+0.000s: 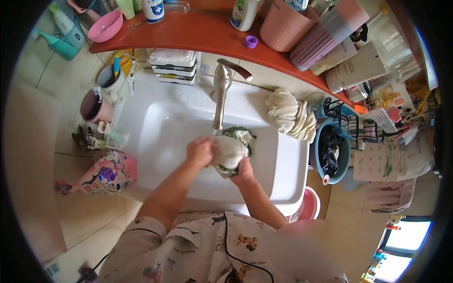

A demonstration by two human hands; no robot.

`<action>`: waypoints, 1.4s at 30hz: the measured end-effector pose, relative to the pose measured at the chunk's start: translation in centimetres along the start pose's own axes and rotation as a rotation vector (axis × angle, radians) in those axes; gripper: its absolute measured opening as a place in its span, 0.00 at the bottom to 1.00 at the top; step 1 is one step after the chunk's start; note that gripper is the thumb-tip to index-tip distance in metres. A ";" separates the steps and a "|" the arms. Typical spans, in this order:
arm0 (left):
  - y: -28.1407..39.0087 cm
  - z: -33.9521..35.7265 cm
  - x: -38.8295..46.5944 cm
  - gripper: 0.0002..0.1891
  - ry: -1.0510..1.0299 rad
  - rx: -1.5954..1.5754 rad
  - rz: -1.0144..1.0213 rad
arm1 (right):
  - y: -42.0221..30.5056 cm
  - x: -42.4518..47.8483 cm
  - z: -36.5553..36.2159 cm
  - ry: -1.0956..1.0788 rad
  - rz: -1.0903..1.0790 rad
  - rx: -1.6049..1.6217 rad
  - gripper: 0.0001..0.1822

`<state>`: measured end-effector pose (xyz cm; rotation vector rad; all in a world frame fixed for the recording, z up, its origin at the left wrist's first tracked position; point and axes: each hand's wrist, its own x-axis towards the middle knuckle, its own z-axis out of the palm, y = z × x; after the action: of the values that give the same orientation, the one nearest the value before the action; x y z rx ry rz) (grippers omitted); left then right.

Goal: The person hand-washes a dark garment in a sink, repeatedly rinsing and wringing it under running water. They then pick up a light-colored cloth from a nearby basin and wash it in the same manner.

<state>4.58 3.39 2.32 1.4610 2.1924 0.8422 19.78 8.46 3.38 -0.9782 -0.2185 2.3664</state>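
Observation:
A wet-looking bundle of white and dark green cloth (231,152) is held over the white sink basin (166,169), just below the spout of the metal faucet (220,102). My right hand (243,172) grips the bundle's lower right side, thumb on top. On the opposite side my left hand (201,152) is closed against the cloth; motion blurs it and its fingers are partly hidden. Whether water is running is hard to tell. On the sink's back right corner lies a twisted cream cloth (290,115).
A wire rack (122,109) with cups borders the left side, near a detergent refill pouch (109,173) with a purple cap. Bottles and a pink bin (286,26) crowd the red shelf (198,33) above. Right of the sink stands a blue bucket (345,166) holding dark items.

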 end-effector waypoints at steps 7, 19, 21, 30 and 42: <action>-4.7 -1.4 -4.6 0.20 -0.126 0.534 0.208 | -3.3 -0.1 -1.1 0.478 0.061 -0.762 0.32; 7.5 -1.8 -5.3 0.30 -0.118 -0.445 0.271 | 0.0 3.2 -0.8 -0.308 0.229 0.124 0.38; 9.7 -2.1 -5.5 0.22 -0.169 -0.336 0.303 | 1.7 3.4 -1.2 -0.143 -0.128 -0.195 0.30; -1.4 0.2 0.2 0.11 0.083 0.132 0.175 | -0.4 0.8 -2.4 -0.024 0.112 -0.144 0.26; -5.1 1.1 -2.2 0.24 -0.165 -0.160 -0.391 | 3.3 2.1 -1.8 0.336 0.649 0.060 0.51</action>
<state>2.54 0.21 -1.90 0.9460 2.1307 0.7131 18.44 6.80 -0.33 -1.5753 0.3504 2.6790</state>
